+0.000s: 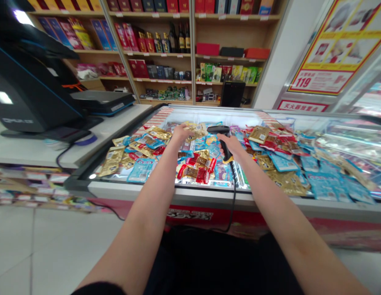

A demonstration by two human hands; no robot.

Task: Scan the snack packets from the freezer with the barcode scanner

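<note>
My left hand (180, 133) reaches out over a glass-topped chest freezer (209, 196) and grips a gold snack packet (195, 130), lifted a little above the pile. My right hand (231, 146) is wrapped round the handle of a black barcode scanner (220, 132), whose head points left toward the packet. The scanner's black cable (234, 192) hangs down over the freezer's front edge. Several gold, blue and red snack packets (196, 164) lie scattered on the freezer lid below both hands.
A white counter (33, 149) on the left carries a black till screen (27, 82) and a flat black device (101, 101). Wooden shelves (190, 53) with boxes and bottles line the back wall. More packets (301, 164) cover the lid to the right. A red-and-yellow poster (334, 45) hangs at the right.
</note>
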